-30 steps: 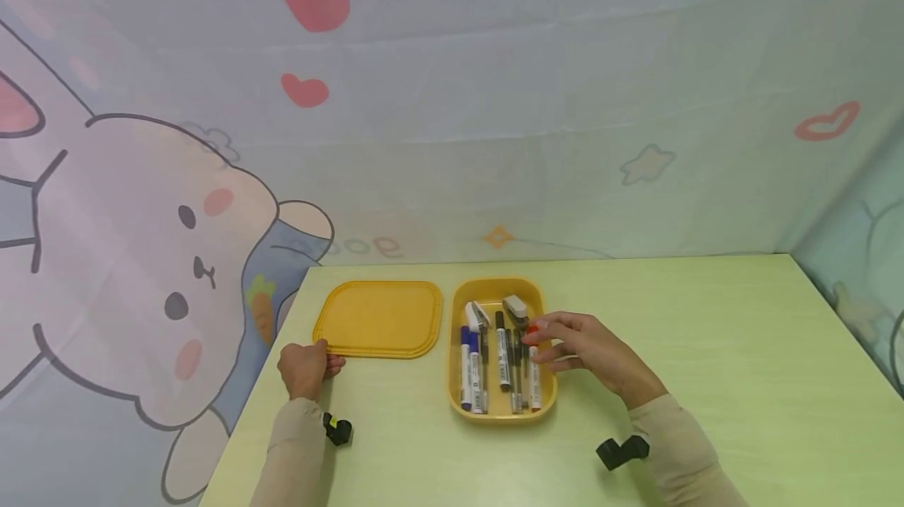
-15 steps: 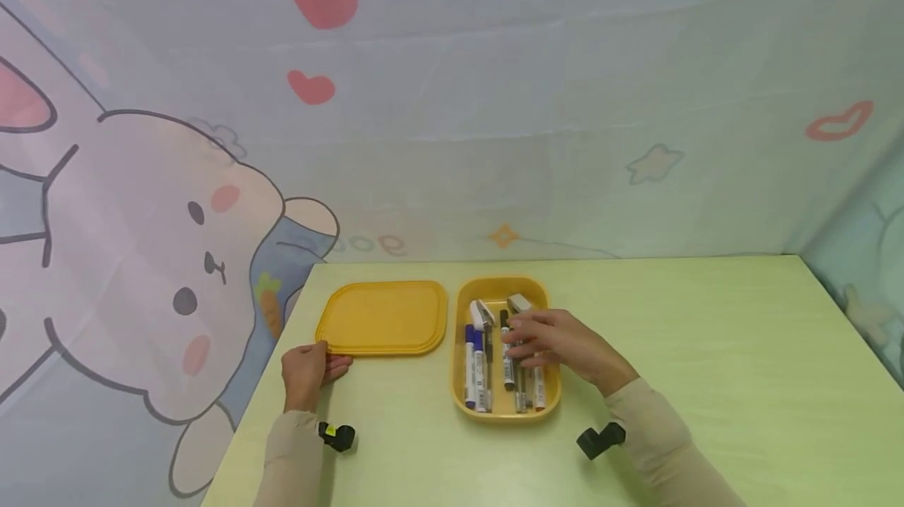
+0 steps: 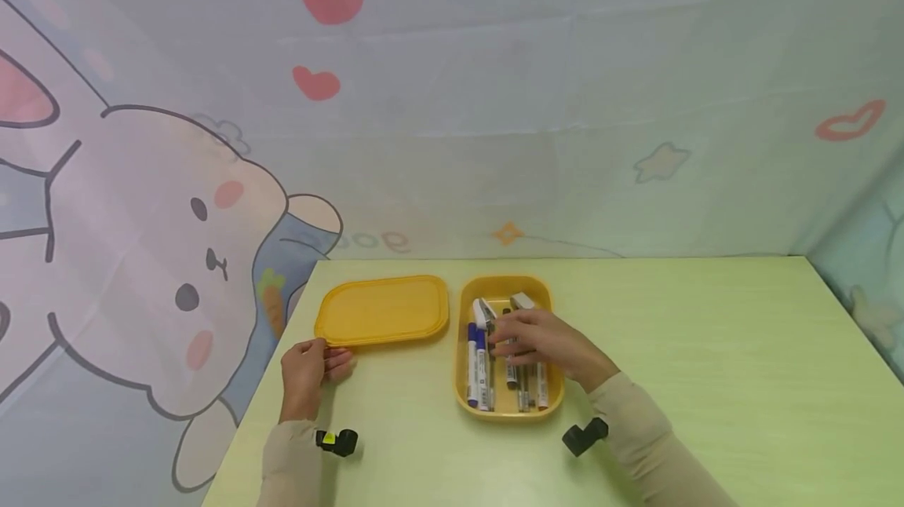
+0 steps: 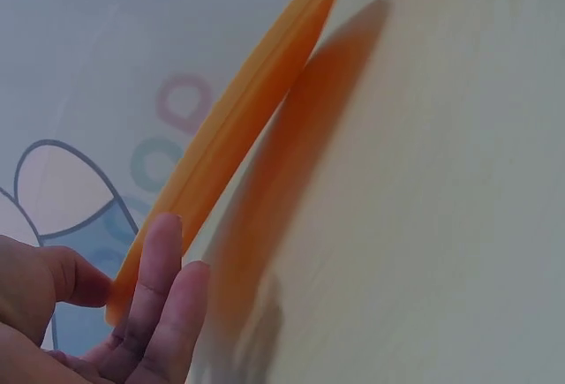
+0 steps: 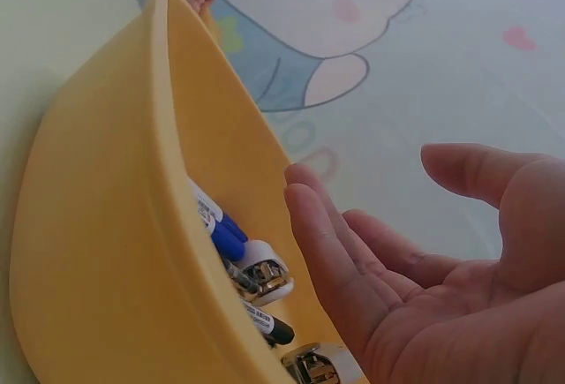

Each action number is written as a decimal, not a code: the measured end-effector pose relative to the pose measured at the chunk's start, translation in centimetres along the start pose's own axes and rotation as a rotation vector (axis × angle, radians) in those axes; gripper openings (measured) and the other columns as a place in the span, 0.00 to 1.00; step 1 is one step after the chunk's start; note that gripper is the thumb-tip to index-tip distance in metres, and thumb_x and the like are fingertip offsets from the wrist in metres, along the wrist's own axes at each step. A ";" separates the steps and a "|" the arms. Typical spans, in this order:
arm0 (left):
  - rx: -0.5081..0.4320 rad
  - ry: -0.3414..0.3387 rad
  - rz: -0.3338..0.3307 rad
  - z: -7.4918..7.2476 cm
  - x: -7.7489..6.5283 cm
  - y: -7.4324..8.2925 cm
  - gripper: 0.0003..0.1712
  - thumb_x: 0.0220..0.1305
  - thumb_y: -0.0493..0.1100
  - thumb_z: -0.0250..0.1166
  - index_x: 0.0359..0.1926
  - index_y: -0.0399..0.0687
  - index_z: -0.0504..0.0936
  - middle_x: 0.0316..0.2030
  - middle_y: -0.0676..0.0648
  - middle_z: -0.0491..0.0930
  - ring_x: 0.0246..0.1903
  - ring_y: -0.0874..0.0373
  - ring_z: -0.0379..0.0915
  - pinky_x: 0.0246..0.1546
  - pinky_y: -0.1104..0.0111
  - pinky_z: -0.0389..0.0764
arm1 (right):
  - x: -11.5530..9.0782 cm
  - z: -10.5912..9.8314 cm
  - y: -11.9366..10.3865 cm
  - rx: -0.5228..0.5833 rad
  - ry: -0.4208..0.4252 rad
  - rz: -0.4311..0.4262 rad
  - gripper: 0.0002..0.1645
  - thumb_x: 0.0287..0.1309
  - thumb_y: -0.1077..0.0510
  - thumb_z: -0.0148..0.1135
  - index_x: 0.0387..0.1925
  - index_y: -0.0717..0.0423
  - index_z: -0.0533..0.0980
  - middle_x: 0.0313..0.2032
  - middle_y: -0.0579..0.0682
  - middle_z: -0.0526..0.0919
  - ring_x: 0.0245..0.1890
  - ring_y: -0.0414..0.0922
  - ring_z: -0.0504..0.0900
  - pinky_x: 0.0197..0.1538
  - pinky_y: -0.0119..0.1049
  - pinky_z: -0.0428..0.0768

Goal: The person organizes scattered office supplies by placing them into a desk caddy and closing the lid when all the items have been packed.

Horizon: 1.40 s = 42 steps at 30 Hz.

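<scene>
In the head view my left hand [image 3: 305, 372] pinches the near left corner of a yellow lid [image 3: 381, 309]. The left wrist view shows that lid [image 4: 234, 137] raised off the table, its shadow beneath, the thumb on one face and fingers on the other. My right hand [image 3: 547, 344] hovers over a yellow box [image 3: 510, 416], thumb and fingers apart and nothing between them. Inside the box lie blue-capped markers [image 3: 472, 366], a black marker [image 3: 511, 375], a red-ended marker [image 3: 542, 391], clear pens and two small white items resembling staplers [image 5: 267, 271]. The right hand partly covers the contents.
The pale green table [image 3: 692, 334] extends right of the box and in front of it. Behind stands a cloth backdrop [image 3: 452, 99] printed with a rabbit and hearts. Black wrist cameras [image 3: 585, 436] sit on both sleeves.
My right hand has moved left over the box, from its right rim toward the middle. The lid, flat on the table earlier, has its right side tilted up in my left hand.
</scene>
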State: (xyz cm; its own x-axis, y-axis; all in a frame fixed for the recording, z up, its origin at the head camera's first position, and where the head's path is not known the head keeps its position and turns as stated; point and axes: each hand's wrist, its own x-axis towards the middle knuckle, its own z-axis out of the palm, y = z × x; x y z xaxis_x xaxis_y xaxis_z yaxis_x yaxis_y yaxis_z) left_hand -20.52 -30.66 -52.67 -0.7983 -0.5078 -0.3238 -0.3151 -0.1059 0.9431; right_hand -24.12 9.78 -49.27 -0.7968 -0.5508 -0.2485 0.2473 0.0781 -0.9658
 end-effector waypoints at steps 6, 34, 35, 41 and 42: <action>-0.005 -0.010 0.033 0.0 -1.1 0.5 0.17 0.77 0.41 0.50 0.60 0.35 0.66 0.30 0.47 0.87 0.31 0.54 0.89 0.36 0.62 0.87 | 0.4 0.1 0.3 0.002 -0.005 0.010 0.38 0.73 0.46 0.59 0.71 0.69 0.65 0.59 0.64 0.81 0.57 0.59 0.83 0.54 0.45 0.84; -0.009 -0.162 0.129 3.2 -7.4 3.2 0.14 0.76 0.39 0.54 0.56 0.37 0.67 0.29 0.47 0.89 0.21 0.60 0.85 0.31 0.66 0.87 | 0.6 0.0 0.1 0.074 0.046 -0.007 0.32 0.75 0.51 0.55 0.72 0.64 0.65 0.59 0.62 0.81 0.59 0.58 0.82 0.63 0.53 0.76; -0.005 -0.168 0.131 3.5 -7.5 3.2 0.13 0.76 0.39 0.54 0.56 0.37 0.67 0.29 0.46 0.89 0.21 0.60 0.85 0.30 0.66 0.87 | 0.6 -0.1 0.1 0.078 0.057 -0.011 0.32 0.75 0.51 0.55 0.72 0.64 0.65 0.59 0.62 0.82 0.57 0.58 0.83 0.62 0.52 0.77; 0.017 -0.195 0.121 4.8 -8.3 3.0 0.14 0.76 0.40 0.54 0.56 0.37 0.68 0.35 0.39 0.89 0.21 0.59 0.85 0.31 0.66 0.87 | -0.4 -1.0 0.4 0.137 0.050 -0.074 0.33 0.76 0.54 0.54 0.74 0.66 0.61 0.60 0.64 0.79 0.51 0.51 0.87 0.61 0.52 0.77; 0.025 -0.200 0.118 5.1 -8.5 3.0 0.14 0.76 0.40 0.55 0.56 0.37 0.68 0.35 0.39 0.89 0.21 0.58 0.85 0.31 0.66 0.87 | -0.5 -1.2 0.5 0.148 0.048 -0.084 0.33 0.76 0.55 0.54 0.74 0.66 0.61 0.60 0.64 0.79 0.50 0.50 0.87 0.61 0.51 0.77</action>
State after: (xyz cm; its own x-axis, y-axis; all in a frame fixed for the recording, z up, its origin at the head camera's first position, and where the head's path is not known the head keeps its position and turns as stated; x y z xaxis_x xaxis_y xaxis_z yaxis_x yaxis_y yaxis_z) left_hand -17.29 -22.35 -47.46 -0.9156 -0.3352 -0.2223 -0.2243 -0.0331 0.9740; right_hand -24.22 11.09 -49.71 -0.8426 -0.5098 -0.1738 0.2541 -0.0918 -0.9628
